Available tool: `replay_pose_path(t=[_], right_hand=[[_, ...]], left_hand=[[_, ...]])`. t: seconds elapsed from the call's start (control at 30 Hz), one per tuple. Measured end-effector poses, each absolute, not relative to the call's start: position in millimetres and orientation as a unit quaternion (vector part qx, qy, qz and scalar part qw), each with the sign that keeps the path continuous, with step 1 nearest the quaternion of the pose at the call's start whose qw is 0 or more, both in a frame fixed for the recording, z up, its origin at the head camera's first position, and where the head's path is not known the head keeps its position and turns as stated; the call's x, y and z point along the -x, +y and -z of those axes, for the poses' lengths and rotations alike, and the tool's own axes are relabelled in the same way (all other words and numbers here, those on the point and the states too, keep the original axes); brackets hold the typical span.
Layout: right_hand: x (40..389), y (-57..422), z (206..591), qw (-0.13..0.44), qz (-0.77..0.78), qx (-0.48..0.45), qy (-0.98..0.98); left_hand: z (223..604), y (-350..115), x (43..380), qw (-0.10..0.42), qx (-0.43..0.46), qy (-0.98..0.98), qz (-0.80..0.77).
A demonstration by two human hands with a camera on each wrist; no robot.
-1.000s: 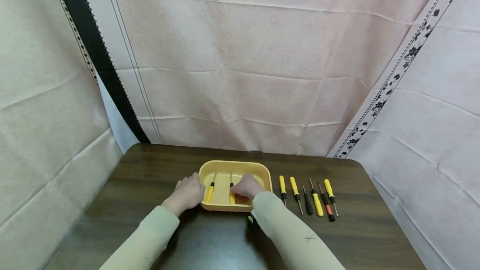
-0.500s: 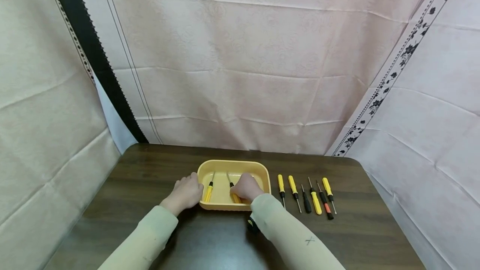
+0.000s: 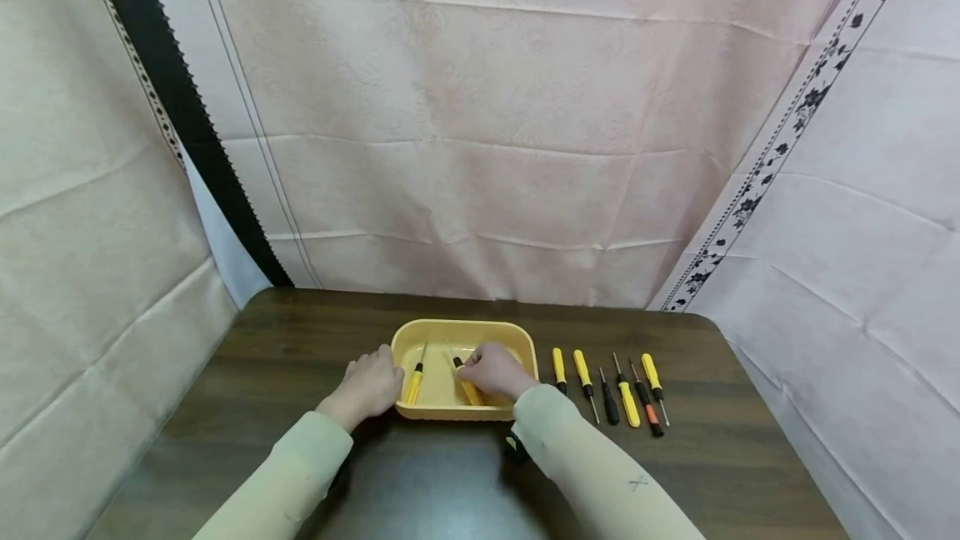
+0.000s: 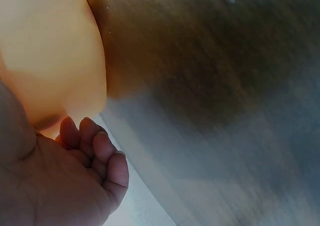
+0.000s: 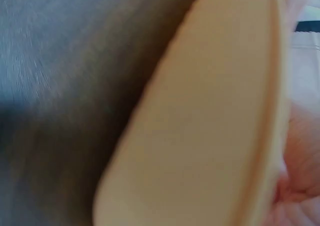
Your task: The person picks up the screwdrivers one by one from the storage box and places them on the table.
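A shallow yellow tray [image 3: 461, 322] stands on the dark wooden table. At its left end my left hand [image 3: 367, 386] grips the rim; the left wrist view shows curled fingers [image 4: 102, 148] beside the tray's wall. My right hand [image 3: 497, 369] reaches over the near right part of the tray and pinches a yellow-and-black screwdriver [image 3: 470, 392], which lies slanted with its tip pointing away to the left. Another yellow-and-black screwdriver [image 3: 414, 383] lies in the tray's left part. In the right wrist view, the tray's outer wall [image 5: 200, 116] hides most of that hand.
To the right of the tray, several screwdrivers lie in a row, among them a black one [image 3: 610, 405], a yellow-handled one [image 3: 628, 402] and a red-and-black one [image 3: 649, 407]. Pale cloth [image 3: 465, 148] hangs behind the table [image 3: 330, 315].
The screwdriver under my right hand has turned from nearly straight to slanted, its tip swinging left. My right forearm has shifted slightly right. My left hand keeps its hold on the tray.
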State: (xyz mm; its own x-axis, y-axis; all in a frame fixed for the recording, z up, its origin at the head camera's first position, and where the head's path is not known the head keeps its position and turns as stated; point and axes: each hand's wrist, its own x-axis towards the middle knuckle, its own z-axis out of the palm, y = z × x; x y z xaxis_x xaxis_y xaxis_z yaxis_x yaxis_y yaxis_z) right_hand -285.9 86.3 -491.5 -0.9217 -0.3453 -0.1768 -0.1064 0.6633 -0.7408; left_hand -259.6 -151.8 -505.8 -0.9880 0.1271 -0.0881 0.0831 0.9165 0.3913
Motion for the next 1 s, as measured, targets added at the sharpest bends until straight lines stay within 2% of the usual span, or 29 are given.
replay_pose_path(t=[0.17, 0.43, 1.0], right_hand=[[286, 102, 471, 0.175, 0.5, 0.147, 0.836], [294, 143, 457, 0.21, 0.592, 0.1, 0.771], [296, 203, 441, 0.193, 0.6, 0.032, 0.775]], left_hand=[[506, -153, 260, 0.054, -0.056, 0.978, -0.196], [506, -153, 260, 0.055, -0.06, 0.977, -0.196], [505, -152, 258, 0.061, -0.056, 0.976, -0.201]])
